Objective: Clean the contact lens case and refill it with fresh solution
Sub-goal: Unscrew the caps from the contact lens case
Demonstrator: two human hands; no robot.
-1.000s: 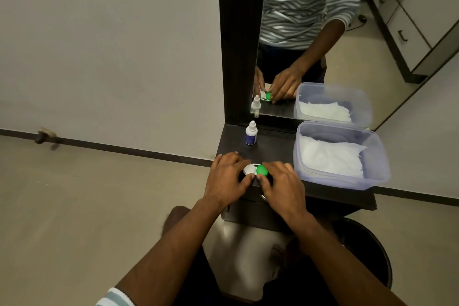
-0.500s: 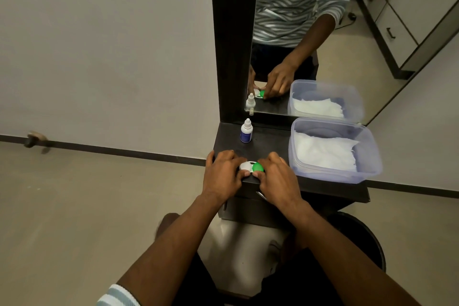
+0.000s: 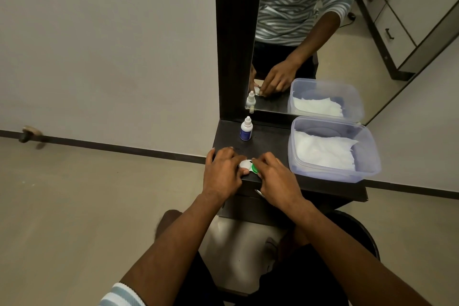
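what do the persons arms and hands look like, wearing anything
Both forearms are bare, and the left hand and right hand wear no gloves, rings or watch that show. A pushed-up sleeve striped white and pale grey-blue shows on the left arm; the right arm's sleeve is out of frame.

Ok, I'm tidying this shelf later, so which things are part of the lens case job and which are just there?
In use:
lens case
left hand
right hand
solution bottle
tub of tissues

Just there:
mirror
bin under the shelf
door stopper
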